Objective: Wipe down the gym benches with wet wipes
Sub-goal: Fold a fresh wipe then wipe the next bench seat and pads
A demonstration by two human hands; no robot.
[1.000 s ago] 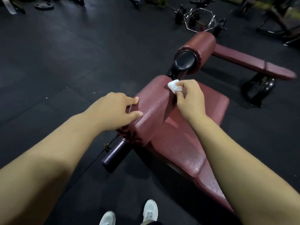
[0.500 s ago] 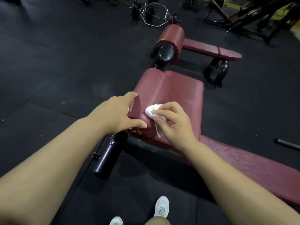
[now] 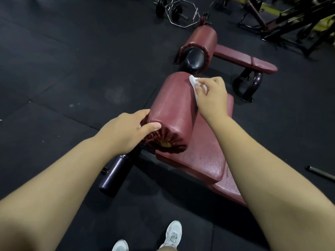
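On roller pad [image 3: 172,105]: right hand [image 3: 212,95] tight around wipe [image 3: 193,82], left hand [image 3: 126,129] around its end.

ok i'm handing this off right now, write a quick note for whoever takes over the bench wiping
Left hand grips the near end of the roller pad, steadying it.
Right hand pinches the wet wipe against the roller's far end.
Done: cannot tell how much is already wiped.
Left, likely: the rest of the roller, the seat pad, then the second bench beyond.
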